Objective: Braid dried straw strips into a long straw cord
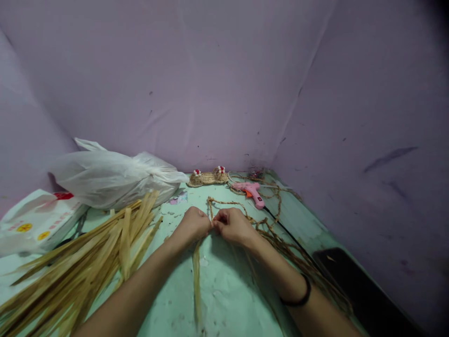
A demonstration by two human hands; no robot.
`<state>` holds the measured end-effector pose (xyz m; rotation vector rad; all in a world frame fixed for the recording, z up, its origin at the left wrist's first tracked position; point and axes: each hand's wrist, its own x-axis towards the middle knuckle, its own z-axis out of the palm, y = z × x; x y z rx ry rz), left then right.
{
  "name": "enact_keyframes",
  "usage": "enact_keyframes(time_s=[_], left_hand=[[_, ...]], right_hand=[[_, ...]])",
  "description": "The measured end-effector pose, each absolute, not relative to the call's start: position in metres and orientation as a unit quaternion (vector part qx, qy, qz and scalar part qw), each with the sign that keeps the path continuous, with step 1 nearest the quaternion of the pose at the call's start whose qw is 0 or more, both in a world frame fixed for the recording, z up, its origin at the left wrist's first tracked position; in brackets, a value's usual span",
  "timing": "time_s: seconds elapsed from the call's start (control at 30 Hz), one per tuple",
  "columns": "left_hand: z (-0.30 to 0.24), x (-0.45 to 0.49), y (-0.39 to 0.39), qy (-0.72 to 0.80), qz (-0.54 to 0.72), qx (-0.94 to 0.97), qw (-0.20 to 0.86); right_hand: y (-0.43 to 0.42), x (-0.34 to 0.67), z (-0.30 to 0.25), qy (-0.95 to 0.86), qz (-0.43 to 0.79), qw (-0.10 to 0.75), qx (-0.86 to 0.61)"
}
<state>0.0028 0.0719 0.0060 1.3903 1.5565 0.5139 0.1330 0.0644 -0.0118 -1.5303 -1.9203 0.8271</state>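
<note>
Work with plant-fiber cord on a pale green table (224, 299). The left hand (197, 223) is curled, its fingertips mostly hidden, and appears to pinch the braided cord (229, 202); the right hand (233, 227) pinches the cord between thumb and fingertips. The 2 hands meet, almost touching, midway between the table's left and right edges. Step in hand, as judged from the grip: twisting or braiding flat strips into cord. The next move seems to call for a firm hold at the join and even tension while the loose ends are crossed.

Orientation: from the fingers, the cord's worked length points toward the far edge, bends sharply, then runs toward the right edge and the cord heap (280, 245). Its long axis thus forms 2 legs. A loose flat strip (197, 285) extends below the left hand toward the near edge.

Surroundings: dried leaf strips (87, 262) fan across the table's left side, with a tied plastic bag (115, 178) near the far left corner. A woven piece with 2 red-and-white flowers (208, 178) lies by the far edge; a pink glue gun (250, 191) lies near the far right corner.
</note>
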Motion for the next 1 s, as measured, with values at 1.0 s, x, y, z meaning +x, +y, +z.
enact_keyframes(time_s=[1.0], left_hand=[[0.009,-0.014,0.079,0.520,0.204,0.466,0.686]], right_hand=[[0.058,0.143,0.024,-0.652,0.242,0.283,-0.660]])
